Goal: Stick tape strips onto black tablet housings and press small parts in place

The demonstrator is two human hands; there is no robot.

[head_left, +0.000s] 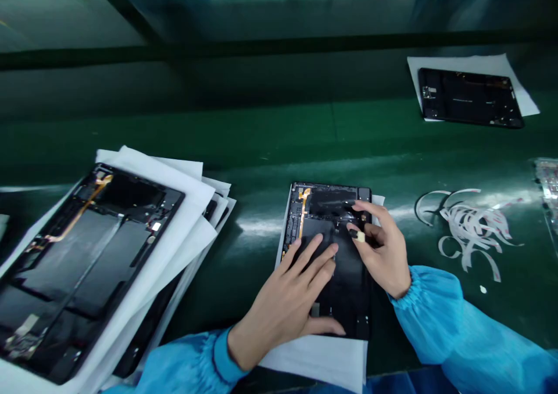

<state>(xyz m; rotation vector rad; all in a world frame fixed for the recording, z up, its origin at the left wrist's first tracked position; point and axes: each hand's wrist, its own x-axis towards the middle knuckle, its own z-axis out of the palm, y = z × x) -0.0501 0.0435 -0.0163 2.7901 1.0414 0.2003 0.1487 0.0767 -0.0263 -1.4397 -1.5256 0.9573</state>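
Observation:
An opened tablet housing (349,289), black inside with an orange ribbon cable along its left side, lies on white sheets (322,356) in front of me. My left hand (292,295) rests flat across its lower left half, fingers spread and thumb near the bottom edge. Over the upper right part is my right hand (381,246), its index fingertip touching the housing and the other fingers curled. A small black and cream piece (358,236) shows between its thumb and curled fingers; what it is I cannot make out.
At the left stands a stack of similar tablet housings (104,254) interleaved with white paper. Another housing (471,99) lies on paper at the back right. Curled white strips (475,225) are heaped right of my hand. A clear plastic tray (548,185) reaches in at the right edge.

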